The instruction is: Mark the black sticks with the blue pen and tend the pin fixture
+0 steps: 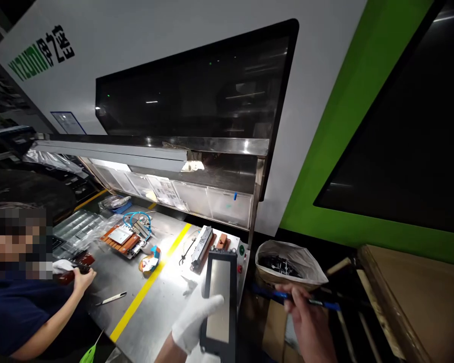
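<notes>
- My left hand (192, 320), in a white glove, grips a flat black-framed panel (220, 297) by its left edge; the fingers curl over the rim and the gloved thumb lies across the grey face.
- The panel stands tilted up on its long side over the right end of the steel table (162, 302), its top edge near a small green button (241, 249) on the table corner.
- My right hand (310, 322) is bare and closed round a thin tool with a blue shaft (310, 301), which lies crosswise, pointing left toward the panel's right edge. I cannot tell whether its tip touches the frame.
- Just behind that hand sits a bin lined with a clear bag (291, 262), dark scraps inside.
- A brown box (416, 297) stands well to the right, beyond the tool.
- On the table behind the panel lies a long grey metal bar (201, 242), with a small red block (223, 240) beside it.
- A yellow stripe (147, 285) runs diagonally along the tabletop.
- Left of the stripe I see an orange jig (121, 239) with a blue coiled hose (136, 220) behind it, and a knife (111, 299) lying loose nearer the front.
- A co-worker in a dark blue sleeve (18, 312) sits at the left; that person's hand (83, 276) rests at the table edge near a white cloth (62, 265).
- The white and green machine (325, 126) rises behind everything.
</notes>
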`<state>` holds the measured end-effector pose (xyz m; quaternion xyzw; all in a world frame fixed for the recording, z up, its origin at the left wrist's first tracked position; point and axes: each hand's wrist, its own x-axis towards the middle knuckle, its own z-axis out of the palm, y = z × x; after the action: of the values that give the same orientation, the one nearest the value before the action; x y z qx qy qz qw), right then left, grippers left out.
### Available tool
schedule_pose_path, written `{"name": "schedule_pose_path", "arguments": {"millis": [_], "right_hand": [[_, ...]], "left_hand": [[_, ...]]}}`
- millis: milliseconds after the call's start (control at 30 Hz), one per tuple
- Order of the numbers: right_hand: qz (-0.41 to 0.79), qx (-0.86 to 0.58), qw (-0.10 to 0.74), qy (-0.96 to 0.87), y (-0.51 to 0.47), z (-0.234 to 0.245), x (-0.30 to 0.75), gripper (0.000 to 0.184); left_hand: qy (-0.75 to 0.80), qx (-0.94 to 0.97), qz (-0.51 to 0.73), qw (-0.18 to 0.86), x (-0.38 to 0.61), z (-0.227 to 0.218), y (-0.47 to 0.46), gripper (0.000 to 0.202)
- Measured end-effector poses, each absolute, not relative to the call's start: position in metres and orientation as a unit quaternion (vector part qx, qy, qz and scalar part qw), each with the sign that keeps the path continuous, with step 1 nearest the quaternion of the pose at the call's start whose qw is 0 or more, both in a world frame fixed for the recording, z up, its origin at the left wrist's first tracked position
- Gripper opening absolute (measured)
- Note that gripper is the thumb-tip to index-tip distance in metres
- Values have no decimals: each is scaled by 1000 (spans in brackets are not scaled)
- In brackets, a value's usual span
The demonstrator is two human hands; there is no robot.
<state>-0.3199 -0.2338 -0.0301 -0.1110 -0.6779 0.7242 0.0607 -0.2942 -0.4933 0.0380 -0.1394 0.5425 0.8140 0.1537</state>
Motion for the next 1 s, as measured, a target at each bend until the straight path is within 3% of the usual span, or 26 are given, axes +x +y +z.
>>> {"name": "schedule_pose_path", "arguments": {"millis": [200,467,733,1000], "right_hand": [[711,-22,-5,-703,-264,29,-335,47],[671,23,-19,-741,-270,17,-337,52],[625,9,85,-776,-263,32,-329,45],[644,63,34,-762,-278,46,-335,42]], "left_hand": [[515,-152,821,195,-243,25,-469,90],[507,-162,817,224,-236,20,-463,94],[517,-161,807,237,-238,19,-465,85],[541,-135,797,231,-248,24,-463,81]]}}
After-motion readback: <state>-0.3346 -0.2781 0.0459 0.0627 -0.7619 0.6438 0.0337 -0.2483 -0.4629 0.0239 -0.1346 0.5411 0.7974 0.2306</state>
